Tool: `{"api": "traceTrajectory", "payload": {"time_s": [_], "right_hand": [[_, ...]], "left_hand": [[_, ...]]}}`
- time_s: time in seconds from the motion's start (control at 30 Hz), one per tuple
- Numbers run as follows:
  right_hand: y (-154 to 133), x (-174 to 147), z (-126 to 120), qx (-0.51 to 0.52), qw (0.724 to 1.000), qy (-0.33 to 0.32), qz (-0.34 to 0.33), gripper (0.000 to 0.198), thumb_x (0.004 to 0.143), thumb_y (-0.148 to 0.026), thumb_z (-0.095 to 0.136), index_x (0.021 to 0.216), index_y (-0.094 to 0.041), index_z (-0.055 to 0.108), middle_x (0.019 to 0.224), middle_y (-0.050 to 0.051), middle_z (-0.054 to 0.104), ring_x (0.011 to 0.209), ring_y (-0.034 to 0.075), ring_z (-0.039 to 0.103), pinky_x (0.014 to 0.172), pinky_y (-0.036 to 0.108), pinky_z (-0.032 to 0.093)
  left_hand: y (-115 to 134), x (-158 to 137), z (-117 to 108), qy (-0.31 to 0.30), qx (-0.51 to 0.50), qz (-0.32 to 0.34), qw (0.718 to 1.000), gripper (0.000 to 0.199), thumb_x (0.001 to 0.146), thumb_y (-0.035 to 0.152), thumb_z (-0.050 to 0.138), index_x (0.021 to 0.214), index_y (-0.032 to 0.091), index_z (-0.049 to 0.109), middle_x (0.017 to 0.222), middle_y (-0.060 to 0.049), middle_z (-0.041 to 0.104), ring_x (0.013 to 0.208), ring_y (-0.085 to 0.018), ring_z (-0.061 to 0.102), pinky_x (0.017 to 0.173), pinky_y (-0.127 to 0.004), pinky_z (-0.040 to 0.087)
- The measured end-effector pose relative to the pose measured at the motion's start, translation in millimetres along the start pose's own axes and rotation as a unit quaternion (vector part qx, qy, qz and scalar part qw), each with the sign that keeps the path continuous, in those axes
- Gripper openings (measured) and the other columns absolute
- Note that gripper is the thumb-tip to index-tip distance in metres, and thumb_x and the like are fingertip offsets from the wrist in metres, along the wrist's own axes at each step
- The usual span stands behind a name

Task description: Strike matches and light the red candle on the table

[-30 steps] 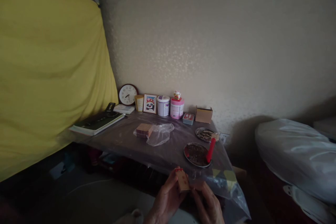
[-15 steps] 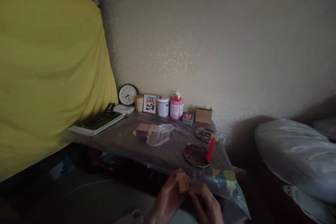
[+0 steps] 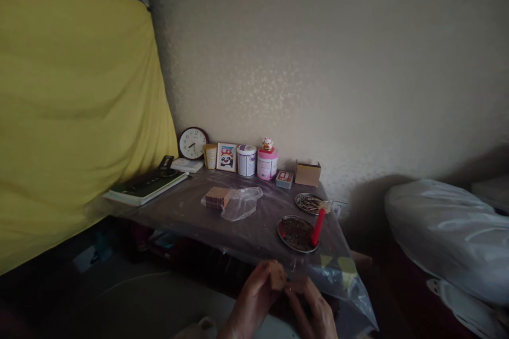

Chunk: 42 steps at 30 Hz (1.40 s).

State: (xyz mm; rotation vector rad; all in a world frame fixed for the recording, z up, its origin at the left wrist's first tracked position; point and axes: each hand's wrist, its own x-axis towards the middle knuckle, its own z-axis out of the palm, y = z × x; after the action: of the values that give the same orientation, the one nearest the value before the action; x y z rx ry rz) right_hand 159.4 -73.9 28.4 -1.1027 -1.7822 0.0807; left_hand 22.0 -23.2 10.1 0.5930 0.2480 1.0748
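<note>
My left hand is closed around a small brown cardboard box, held above the front edge of the table. Dark printing marks the box's face. Beside it, the fingers of my right hand are pinched together near the box's lower right corner. A brownish patch shows between those fingers, too dim to name. Just beyond the hands lies a round metal plate of dark bits, with a red stick-like handle leaning at its right rim. Behind it, another plate carries many thin pale sticks.
A block of stacked brown boxes sits by a clear plastic bag on the plastic-covered table. At the back stand a clock, a framed picture, tins and an open carton. A book lies left.
The small box has tilted in my left hand, and the red strip at its top no longer shows. My right hand stays nearly where it was.
</note>
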Motion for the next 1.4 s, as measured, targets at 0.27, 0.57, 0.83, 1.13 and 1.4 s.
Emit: {"api": "traceTrajectory", "payload": {"time_s": [0.27, 0.57, 0.83, 1.13, 1.4], "right_hand": [[0, 4, -1, -0.016, 0.998, 0.037, -0.040, 0.011, 0.091, -0.026, 0.048, 0.088, -0.022, 0.058, 0.076, 0.001, 0.065, 0.070, 0.013, 0.065, 0.066, 0.018, 0.053], [1, 3, -1, -0.046, 0.998, 0.036, -0.013, 0.018, 0.092, -0.032, 0.046, 0.084, -0.021, 0.059, 0.073, 0.001, 0.065, 0.066, 0.013, 0.066, 0.063, 0.018, 0.053], [2, 4, -1, -0.069, 0.997, 0.041, -0.003, 0.021, 0.091, -0.035, 0.046, 0.082, -0.022, 0.059, 0.072, 0.002, 0.066, 0.064, 0.014, 0.066, 0.060, 0.019, 0.054], [3, 5, -4, -0.053, 0.997, 0.047, -0.016, 0.015, 0.092, -0.032, 0.046, 0.086, -0.023, 0.058, 0.076, 0.001, 0.067, 0.068, 0.014, 0.067, 0.063, 0.019, 0.054], [2, 5, -5, -0.060, 0.997, 0.041, -0.005, 0.019, 0.091, -0.034, 0.045, 0.086, -0.023, 0.060, 0.078, 0.002, 0.069, 0.069, 0.015, 0.068, 0.063, 0.020, 0.055]], "left_hand": [[-8, 2, -9, 0.051, 0.028, 0.019, 0.998, 0.013, 0.080, 0.031, 0.059, 0.090, 0.022, 0.060, 0.083, -0.002, 0.064, 0.080, -0.016, 0.057, 0.074, -0.031, 0.041], [-4, 1, -7, 0.070, 0.085, 0.042, 0.993, 0.017, 0.078, 0.032, 0.062, 0.087, 0.018, 0.062, 0.087, -0.005, 0.064, 0.084, -0.018, 0.057, 0.079, -0.035, 0.042], [-2, -3, -3, 0.054, 0.084, 0.039, 0.994, 0.023, 0.079, 0.030, 0.060, 0.100, 0.020, 0.059, 0.092, -0.006, 0.065, 0.086, -0.019, 0.059, 0.080, -0.035, 0.042], [-10, 5, -13, 0.051, 0.159, 0.061, 0.984, 0.042, 0.065, 0.035, 0.074, 0.102, 0.020, 0.060, 0.097, -0.008, 0.066, 0.090, -0.022, 0.059, 0.080, -0.036, 0.043], [-23, 21, -24, 0.086, 0.147, 0.071, 0.983, 0.047, 0.044, 0.031, 0.085, 0.084, 0.020, 0.064, 0.075, -0.004, 0.066, 0.075, -0.022, 0.060, 0.075, -0.037, 0.044]]}}
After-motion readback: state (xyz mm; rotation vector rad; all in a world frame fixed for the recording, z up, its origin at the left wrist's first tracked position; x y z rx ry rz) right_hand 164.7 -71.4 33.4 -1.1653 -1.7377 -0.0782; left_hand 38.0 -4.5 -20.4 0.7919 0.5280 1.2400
